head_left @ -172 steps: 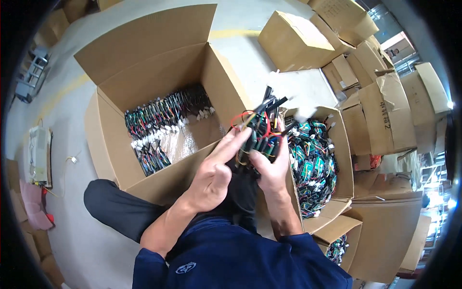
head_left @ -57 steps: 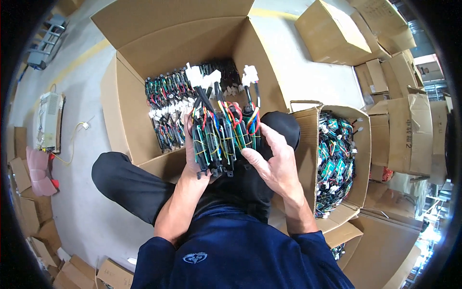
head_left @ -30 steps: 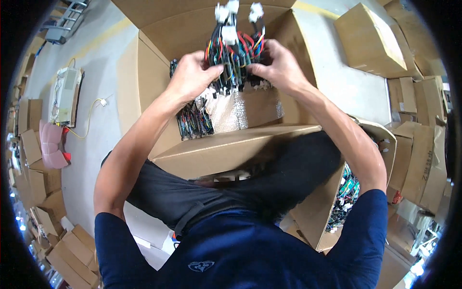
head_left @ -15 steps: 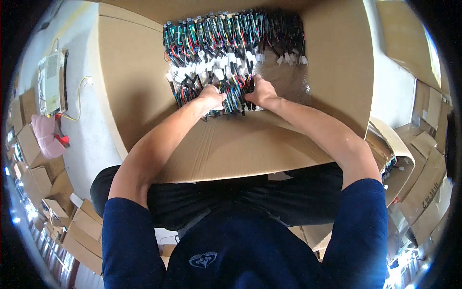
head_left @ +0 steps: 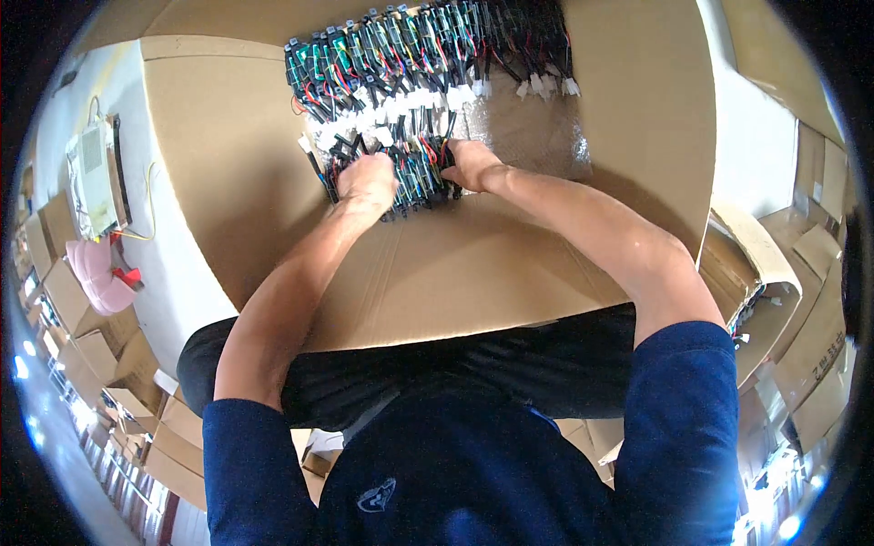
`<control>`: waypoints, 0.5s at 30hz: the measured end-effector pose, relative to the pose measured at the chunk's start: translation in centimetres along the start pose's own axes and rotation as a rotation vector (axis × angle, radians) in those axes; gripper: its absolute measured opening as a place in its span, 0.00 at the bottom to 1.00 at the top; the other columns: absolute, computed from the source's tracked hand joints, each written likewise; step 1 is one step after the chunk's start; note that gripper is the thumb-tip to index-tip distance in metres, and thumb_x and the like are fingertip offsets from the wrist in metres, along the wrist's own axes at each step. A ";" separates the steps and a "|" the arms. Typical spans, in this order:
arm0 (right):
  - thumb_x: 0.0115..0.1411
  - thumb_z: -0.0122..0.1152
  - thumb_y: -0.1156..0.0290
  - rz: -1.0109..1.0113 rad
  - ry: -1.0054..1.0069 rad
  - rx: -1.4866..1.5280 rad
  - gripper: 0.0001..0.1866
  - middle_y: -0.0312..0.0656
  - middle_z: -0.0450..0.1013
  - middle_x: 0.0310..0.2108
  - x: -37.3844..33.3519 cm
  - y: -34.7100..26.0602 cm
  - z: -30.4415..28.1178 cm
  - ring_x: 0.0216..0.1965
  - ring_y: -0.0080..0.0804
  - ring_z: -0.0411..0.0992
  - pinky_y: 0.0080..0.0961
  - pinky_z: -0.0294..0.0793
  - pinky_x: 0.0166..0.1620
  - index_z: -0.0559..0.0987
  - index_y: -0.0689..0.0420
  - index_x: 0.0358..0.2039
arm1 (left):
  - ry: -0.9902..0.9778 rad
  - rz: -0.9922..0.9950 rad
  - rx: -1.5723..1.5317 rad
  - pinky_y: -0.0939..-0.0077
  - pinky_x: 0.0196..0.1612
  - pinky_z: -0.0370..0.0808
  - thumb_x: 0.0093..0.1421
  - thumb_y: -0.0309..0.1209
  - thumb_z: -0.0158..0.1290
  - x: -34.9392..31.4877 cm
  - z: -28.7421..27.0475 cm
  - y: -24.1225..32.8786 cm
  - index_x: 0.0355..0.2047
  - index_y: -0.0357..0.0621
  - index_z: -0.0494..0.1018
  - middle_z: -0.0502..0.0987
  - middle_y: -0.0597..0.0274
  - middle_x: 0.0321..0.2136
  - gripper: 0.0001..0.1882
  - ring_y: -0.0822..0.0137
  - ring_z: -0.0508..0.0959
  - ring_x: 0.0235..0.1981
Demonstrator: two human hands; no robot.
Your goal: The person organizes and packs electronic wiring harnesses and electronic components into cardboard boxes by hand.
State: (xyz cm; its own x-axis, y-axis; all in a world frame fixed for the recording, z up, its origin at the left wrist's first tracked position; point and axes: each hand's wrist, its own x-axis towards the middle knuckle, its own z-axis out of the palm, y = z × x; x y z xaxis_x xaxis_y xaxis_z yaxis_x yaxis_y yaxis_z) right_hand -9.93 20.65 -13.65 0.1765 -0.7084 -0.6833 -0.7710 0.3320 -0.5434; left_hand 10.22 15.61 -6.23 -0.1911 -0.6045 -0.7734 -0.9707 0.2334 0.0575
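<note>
You are in what looks like a workshop or warehouse. Cardboard cartons (head_left: 173,460) crowd the pale floor (head_left: 168,282), and wired circuit boards (head_left: 391,55) line your open box (head_left: 437,273).

The wired circuit boards (head_left: 414,41) show green and black, with red, yellow and black wires (head_left: 428,121) and white plug connectors (head_left: 371,118). The cardboard box (head_left: 510,255) is plain tan, the bubble wrap (head_left: 519,132) silvery. The shirt (head_left: 473,455) is navy with a pale grey emblem (head_left: 376,497); the trousers (head_left: 455,373) are black, the foam bundle (head_left: 96,278) pink.
</note>
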 end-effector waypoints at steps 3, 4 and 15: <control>0.56 0.70 0.63 -0.142 -0.224 -0.105 0.23 0.60 0.79 0.47 1.0 0.4 -0.8 0.53 0.57 0.76 0.45 0.76 0.56 0.79 0.60 0.50 | 0.024 0.504 -0.073 0.51 0.47 0.80 0.65 0.40 0.58 -1.1 -0.7 2.8 0.38 0.39 0.83 0.83 0.46 0.35 0.15 0.42 0.83 0.39; 0.56 0.70 0.63 -0.136 -0.222 -0.103 0.23 0.60 0.79 0.47 1.0 1.1 -0.7 0.53 0.57 0.76 0.45 0.76 0.56 0.79 0.60 0.50 | 0.222 0.562 -0.227 0.52 0.54 0.78 0.68 0.35 0.53 -1.4 -0.5 3.5 0.51 0.39 0.78 0.79 0.43 0.49 0.16 0.44 0.81 0.49; 0.57 0.70 0.66 0.029 0.102 0.104 0.27 0.60 0.80 0.41 -1.1 0.0 0.8 0.48 0.57 0.79 0.47 0.78 0.52 0.73 0.67 0.53 | 0.490 0.927 0.179 0.48 0.75 0.51 0.70 0.38 0.51 4.2 4.3 0.8 0.68 0.36 0.62 0.58 0.48 0.72 0.31 0.53 0.56 0.74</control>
State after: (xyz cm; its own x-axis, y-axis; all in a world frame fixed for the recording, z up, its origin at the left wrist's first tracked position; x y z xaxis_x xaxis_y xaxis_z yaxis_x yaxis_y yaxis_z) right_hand -9.65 21.93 -13.33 0.0879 -0.7552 -0.6496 -0.7066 0.4124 -0.5751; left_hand 9.23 16.53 -12.09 -0.9217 -0.3640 -0.1341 -0.3874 0.8447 0.3694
